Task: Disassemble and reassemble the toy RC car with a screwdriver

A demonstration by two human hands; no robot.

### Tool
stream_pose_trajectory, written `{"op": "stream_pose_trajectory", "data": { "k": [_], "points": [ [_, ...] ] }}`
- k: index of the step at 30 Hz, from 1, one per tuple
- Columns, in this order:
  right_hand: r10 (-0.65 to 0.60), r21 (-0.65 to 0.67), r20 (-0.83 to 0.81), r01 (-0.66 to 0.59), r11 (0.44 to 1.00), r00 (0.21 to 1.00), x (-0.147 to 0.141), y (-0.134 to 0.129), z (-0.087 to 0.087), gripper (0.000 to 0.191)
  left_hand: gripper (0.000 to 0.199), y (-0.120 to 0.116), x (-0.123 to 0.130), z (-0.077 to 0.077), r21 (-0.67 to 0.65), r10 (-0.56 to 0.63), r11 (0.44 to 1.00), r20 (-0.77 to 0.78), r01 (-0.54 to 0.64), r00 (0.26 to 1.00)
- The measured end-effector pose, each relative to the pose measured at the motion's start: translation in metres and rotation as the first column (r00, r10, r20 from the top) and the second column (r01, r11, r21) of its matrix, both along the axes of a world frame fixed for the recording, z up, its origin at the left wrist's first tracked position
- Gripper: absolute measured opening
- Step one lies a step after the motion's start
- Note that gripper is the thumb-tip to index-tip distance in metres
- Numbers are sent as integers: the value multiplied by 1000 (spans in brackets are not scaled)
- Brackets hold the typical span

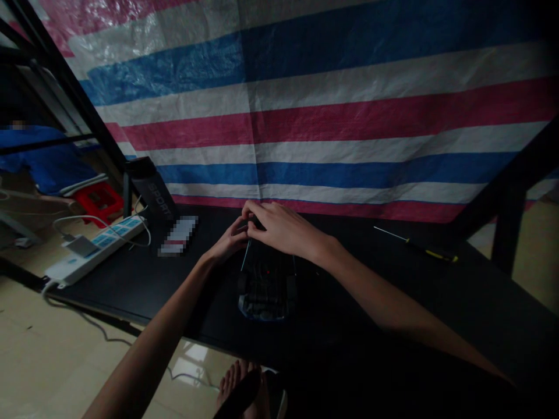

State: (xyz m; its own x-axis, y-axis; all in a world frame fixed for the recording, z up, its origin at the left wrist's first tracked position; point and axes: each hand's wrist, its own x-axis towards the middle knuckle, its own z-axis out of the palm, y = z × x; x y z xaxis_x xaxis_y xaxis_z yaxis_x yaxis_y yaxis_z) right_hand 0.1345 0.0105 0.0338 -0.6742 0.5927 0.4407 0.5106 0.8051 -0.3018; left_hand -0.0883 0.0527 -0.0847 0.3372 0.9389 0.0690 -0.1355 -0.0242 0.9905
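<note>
A dark toy car lies upside down on the black table, its wheels and chassis facing up and a tiny red spot on the underside. My left hand is closed at the far left edge of the car, fingers curled against it. Over the car's far end bends my right hand, its thumb and fingers pinched together close to the left fingertips. Whatever the right fingers hold, if anything, is hidden. The hand covers the far part of the car.
A screwdriver with a black and yellow handle lies at right. At left are a white power strip with a plugged charger, a dark "SPORT" bottle and a blurred phone-like rectangle. Striped sheeting hangs behind. A person in blue sits far left.
</note>
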Motion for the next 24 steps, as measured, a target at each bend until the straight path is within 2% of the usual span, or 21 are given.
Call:
{"op": "stream_pose_trajectory", "data": {
  "k": [6,12,15,21,24],
  "points": [
    [-96,9,40,96,995,995,-4,-2,-3,30,63,-5,1,1,-4,5,1000,10,-5,1000],
    [-43,10,-21,44,999,999,-3,-7,-4,23,68,-6,0,3,-1,-11,1000,11,11,1000],
    [-76,0,-12,76,997,997,-1,-11,-3,17,66,-5,1,4,-7,-34,999,11,34,999],
    [-74,-109,-31,70,992,997,-5,-18,-6,15,71,-4,1,4,-10,-58,998,7,58,998],
    [-58,-120,-40,53,991,998,-6,-23,-1,21,69,-2,0,3,11,-59,998,7,58,998]
  ]
}}
